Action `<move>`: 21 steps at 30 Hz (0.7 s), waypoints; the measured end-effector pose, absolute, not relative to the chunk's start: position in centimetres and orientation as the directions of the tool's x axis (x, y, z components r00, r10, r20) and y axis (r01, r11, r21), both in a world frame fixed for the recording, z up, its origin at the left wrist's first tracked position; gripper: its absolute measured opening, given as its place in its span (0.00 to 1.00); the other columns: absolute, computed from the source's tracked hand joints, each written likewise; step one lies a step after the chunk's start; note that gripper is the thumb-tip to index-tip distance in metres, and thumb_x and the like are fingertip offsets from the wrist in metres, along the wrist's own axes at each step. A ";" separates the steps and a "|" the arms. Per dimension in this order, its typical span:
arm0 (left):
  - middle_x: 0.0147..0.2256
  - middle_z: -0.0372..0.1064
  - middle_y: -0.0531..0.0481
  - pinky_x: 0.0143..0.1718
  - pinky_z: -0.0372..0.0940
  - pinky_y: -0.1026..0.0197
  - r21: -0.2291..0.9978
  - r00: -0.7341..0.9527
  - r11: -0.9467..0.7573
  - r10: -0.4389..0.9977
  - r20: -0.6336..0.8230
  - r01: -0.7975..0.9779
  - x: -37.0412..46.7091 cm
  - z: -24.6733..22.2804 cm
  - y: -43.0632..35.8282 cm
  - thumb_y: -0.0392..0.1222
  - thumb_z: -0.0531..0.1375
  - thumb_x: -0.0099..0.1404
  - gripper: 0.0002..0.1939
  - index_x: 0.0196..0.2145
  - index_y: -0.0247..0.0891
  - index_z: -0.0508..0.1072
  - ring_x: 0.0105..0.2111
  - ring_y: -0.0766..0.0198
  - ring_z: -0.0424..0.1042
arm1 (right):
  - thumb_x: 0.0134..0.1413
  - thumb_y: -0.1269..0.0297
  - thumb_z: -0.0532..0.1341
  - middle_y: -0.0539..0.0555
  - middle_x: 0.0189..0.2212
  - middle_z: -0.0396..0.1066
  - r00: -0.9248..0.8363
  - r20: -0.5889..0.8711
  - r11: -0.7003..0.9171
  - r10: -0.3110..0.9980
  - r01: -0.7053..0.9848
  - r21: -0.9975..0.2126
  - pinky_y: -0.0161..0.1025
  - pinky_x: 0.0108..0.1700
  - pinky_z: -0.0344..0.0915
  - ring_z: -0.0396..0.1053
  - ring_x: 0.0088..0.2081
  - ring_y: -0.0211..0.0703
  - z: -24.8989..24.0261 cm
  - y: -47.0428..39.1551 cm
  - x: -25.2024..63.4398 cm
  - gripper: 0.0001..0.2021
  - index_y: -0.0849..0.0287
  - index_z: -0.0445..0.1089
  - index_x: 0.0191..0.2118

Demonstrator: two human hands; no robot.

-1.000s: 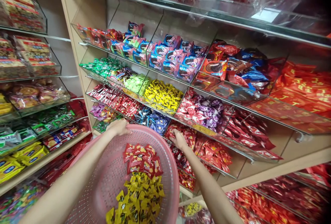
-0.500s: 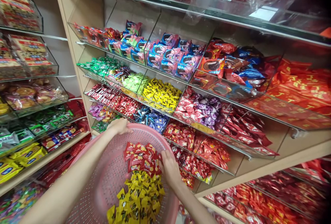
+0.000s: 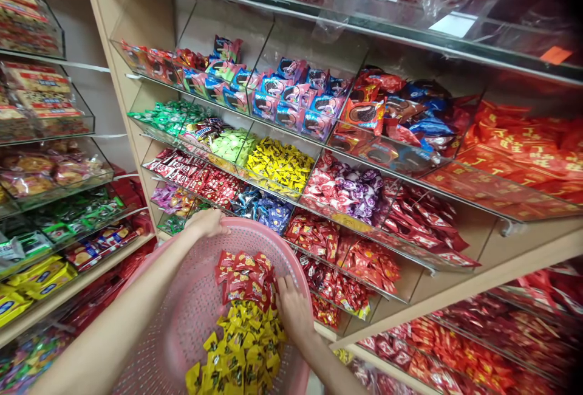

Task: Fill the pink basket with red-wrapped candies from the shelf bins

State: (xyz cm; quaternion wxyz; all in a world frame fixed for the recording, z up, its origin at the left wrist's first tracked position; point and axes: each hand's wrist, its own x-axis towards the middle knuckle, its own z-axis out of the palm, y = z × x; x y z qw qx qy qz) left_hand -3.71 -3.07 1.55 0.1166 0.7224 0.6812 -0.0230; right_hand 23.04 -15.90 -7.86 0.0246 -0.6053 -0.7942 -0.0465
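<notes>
A pink plastic basket (image 3: 177, 316) with small holes hangs tilted in front of me. My left hand (image 3: 207, 223) is closed around its far rim. Inside lie red candy packets (image 3: 246, 276) and, below them, a heap of yellow-wrapped candies (image 3: 239, 346). Within the right side of the basket is my right hand (image 3: 293, 310), its fingers stretched out beside the red packets. Its palm is turned away, so any contact with the packets cannot be made out.
Ahead, tilted glass shelves hold blue-and-pink cookie packs (image 3: 291, 94), yellow candies (image 3: 280, 167), purple candies (image 3: 359, 185) and red packets (image 3: 314, 234). Red snack bags (image 3: 523, 146) fill the right side. Another shelf at left carries biscuits (image 3: 39, 279). A wooden board (image 3: 455, 291) slopes below right.
My right hand has moved from the basket's right rim area slightly down and inward, fingers now more visible. My left hand keeps its hold. The view has shifted slightly, moving the shelves left.
</notes>
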 end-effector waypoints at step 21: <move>0.39 0.71 0.43 0.33 0.63 0.58 0.138 0.086 -0.060 0.978 -0.192 0.989 -3.6 1.4 -2.4 0.65 0.53 0.48 0.28 0.37 0.42 0.72 0.37 0.51 0.70 | 0.48 0.82 0.51 0.56 0.41 0.63 -0.315 0.018 0.313 0.949 0.947 0.071 0.33 0.27 0.63 0.68 0.37 0.43 -7.7 -16.6 21.9 0.15 0.57 0.60 0.39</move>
